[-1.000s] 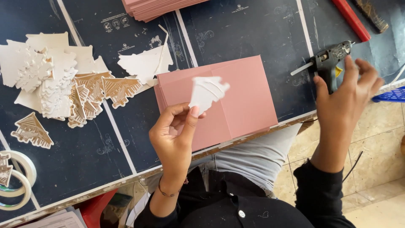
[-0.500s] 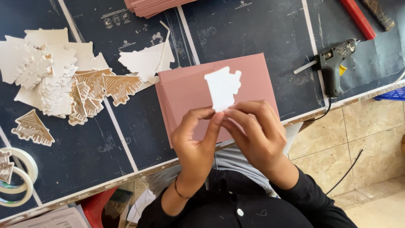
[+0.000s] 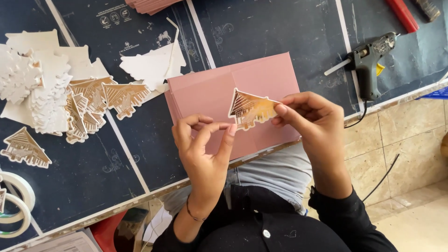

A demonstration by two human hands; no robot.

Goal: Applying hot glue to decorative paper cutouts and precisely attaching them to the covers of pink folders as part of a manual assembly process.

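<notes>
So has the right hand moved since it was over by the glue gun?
Yes. The right hand has come left from the glue gun to the pink card, pinching the house cutout.

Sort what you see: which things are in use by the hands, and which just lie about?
In use: house-shaped brown cutout, right hand, left hand, pink card stack.
Lying about: black glue gun, white tape rolls, pile of cutouts.

Left hand (image 3: 205, 149): bare, no glove or ring in view.
Left wrist: carried a thin dark bracelet (image 3: 195, 215), worn just below the hand.
Left forearm: was uncovered down to where the dark top began.
Right hand (image 3: 313, 122): bare, no ring visible.
Right sleeve (image 3: 347, 217): black, long, its cuff sat at the wrist.
Top (image 3: 280, 233): black, with one small pale button at the front.
Trousers (image 3: 280, 170): light grey-blue, denim-like cloth.
</notes>
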